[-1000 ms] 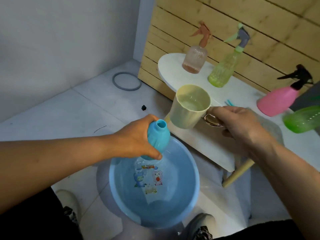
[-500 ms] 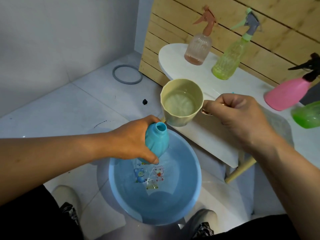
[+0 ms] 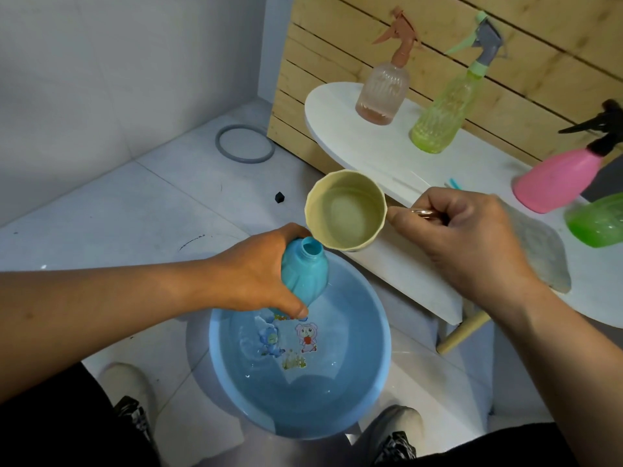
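Note:
My left hand (image 3: 256,274) grips a teal bottle (image 3: 305,271) with no cap, its open neck pointing up. The bottle hangs over a blue basin (image 3: 377,372) that holds water and has cartoon stickers on its bottom. My right hand (image 3: 465,241) holds the metal handle of a cream cup (image 3: 345,210) with water in it. The cup is tilted toward the bottle, and its lower rim sits right beside the bottle's neck.
A white table (image 3: 350,136) on the right carries a peach spray bottle (image 3: 384,85), a yellow-green one (image 3: 445,109), a pink one (image 3: 559,180), a green bottle (image 3: 596,224) and a grey cloth (image 3: 539,251). A grey ring (image 3: 245,144) lies on the tiled floor. My shoes flank the basin.
My right hand has brought the cup left and down to the bottle's neck and tilted it further. The left hand has held the bottle nearly still over the basin.

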Tool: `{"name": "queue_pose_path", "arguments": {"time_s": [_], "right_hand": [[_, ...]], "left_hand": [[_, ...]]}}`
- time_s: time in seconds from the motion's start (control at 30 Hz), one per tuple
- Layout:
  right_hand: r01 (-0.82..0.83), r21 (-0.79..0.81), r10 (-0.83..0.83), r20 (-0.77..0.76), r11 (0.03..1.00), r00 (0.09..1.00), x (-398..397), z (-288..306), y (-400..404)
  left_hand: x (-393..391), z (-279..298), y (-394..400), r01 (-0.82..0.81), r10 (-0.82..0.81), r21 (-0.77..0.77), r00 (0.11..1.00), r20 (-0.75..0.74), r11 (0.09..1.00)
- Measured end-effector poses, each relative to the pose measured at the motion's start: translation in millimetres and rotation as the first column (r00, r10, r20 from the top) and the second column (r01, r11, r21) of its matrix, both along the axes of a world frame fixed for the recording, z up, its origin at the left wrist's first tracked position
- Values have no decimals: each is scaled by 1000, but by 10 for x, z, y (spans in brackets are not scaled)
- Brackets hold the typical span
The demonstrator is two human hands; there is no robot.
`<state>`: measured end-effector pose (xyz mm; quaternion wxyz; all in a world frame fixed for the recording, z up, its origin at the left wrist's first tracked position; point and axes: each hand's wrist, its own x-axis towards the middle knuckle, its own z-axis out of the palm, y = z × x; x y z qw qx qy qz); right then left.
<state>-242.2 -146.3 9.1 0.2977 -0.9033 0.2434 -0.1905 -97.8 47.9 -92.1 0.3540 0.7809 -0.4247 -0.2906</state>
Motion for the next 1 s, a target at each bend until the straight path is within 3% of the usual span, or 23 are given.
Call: {"name": "queue_pose_path", "arguments": {"time_s": [0.43,1.0], "right_hand": [[11,-115,-8,24,993,1000,-60,-2,82],[-7,-133,15,59,991,998,-52,-20,94]], "left_hand": [[-32,7,-9,8,-8,-16,1000,1,1000],[-32,8,-4,0,0,-12,1000,18,1000]]}}
